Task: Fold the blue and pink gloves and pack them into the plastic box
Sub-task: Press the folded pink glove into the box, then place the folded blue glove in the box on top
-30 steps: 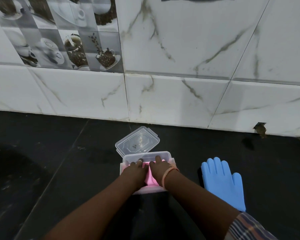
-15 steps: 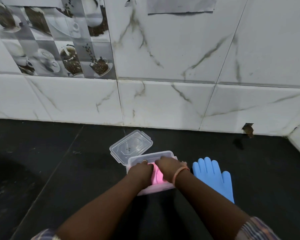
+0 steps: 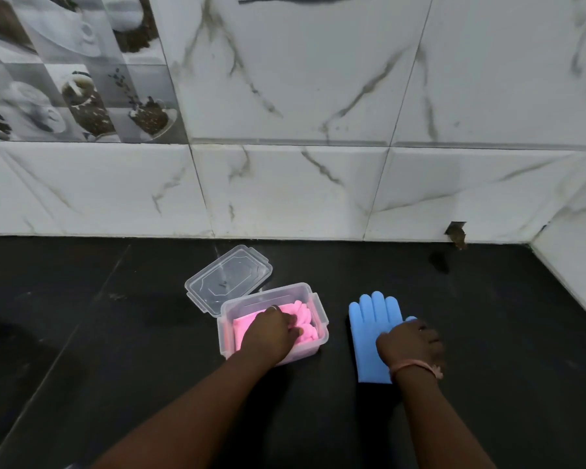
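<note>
The clear plastic box (image 3: 226, 345) stands open on the black counter with the folded pink glove (image 3: 307, 320) inside it. My left hand (image 3: 272, 334) is down in the box, fingers curled and pressing on the pink glove. To the right of the box, the blue glove (image 3: 374, 314) lies flat and unfolded, fingers pointing toward the wall. My right hand (image 3: 410, 343) lies on its palm part, fingers bent over the glove's right edge near the thumb. The cuff end shows below my wrist.
The box's clear lid (image 3: 229, 277) lies flat behind and left of the box, touching its back corner. A marble-tiled wall (image 3: 285, 191) runs along the back of the counter and a side wall (image 3: 575, 265) closes off the right. Black counter (image 3: 99, 333) stretches to the left.
My right hand has left the box and moved right onto the blue glove. My left hand stays pressing the pink glove, which now sits fully inside the box.
</note>
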The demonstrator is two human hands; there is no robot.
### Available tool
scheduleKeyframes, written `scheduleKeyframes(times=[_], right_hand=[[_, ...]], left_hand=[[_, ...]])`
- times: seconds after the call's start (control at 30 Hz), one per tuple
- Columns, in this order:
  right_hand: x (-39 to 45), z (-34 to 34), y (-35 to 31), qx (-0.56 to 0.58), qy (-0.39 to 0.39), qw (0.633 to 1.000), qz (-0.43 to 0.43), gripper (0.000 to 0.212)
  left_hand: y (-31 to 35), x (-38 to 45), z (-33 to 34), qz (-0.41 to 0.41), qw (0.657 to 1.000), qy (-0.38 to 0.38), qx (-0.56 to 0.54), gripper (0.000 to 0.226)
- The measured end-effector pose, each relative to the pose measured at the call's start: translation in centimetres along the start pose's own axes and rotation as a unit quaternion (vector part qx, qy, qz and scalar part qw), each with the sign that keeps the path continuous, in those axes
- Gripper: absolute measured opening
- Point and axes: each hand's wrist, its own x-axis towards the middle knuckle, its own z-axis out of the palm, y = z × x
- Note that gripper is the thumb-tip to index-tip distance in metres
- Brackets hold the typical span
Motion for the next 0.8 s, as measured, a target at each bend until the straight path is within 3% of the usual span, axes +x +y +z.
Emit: scheduleKeyframes(times=[0.1, 0.2, 0.3, 0.43, 0.53, 0.6, 0.67, 0.7, 0.73, 0.8], right_hand=[[0.8, 1.1, 1.3, -0.002, -0.044, 0.998, 0.033, 0.088], [2.6, 1.5, 1.9, 0.017, -0.061, 0.998, 0.017, 0.084], [4.7, 0.7, 2.4, 0.103, -0.128, 0.986, -0.002, 0.072], [6.2, -1.0, 3.5, 0.249, -0.244, 0.937, 0.022, 0.053], [5.5, -2.3, 3.3, 0.334, -0.264, 0.905, -0.012, 0.04], [4.1, -3.0, 1.7, 0.339, -0.203, 0.912, -0.112, 0.035], [1.8, -3.9, -0.7, 0.291, -0.105, 0.924, -0.223, 0.03], [0.4, -4.3, -2.0, 0.264, -0.051, 0.924, -0.272, 0.029], [-1.0, -4.7, -3.3, 0.243, -0.002, 0.914, -0.324, 0.029], [-4.1, -4.9, -5.7, 0.197, 0.065, 0.883, -0.42, 0.027]], left_hand=[[0.6, 0.1, 0.1, 0.03, 0.998, -0.04, -0.047, 0.027], [0.5, 0.6, 0.1, 0.047, 0.996, -0.08, -0.019, 0.035], [0.4, 1.1, 0.3, 0.04, 0.992, -0.116, 0.016, 0.043], [0.3, 1.3, 0.3, 0.056, 0.988, -0.14, 0.043, 0.043], [0.8, 0.5, 0.0, 0.038, 0.997, -0.057, 0.031, 0.04], [1.5, -0.1, -0.7, -0.011, 0.999, 0.044, 0.014, 0.036], [2.3, -0.4, -1.7, -0.079, 0.982, 0.12, -0.12, 0.031], [2.6, -0.4, -2.5, -0.114, 0.951, 0.124, -0.258, 0.029], [2.9, -0.2, -3.6, -0.154, 0.885, 0.089, -0.43, 0.027], [3.4, 0.1, -5.6, -0.198, 0.677, -0.069, -0.706, 0.055]])
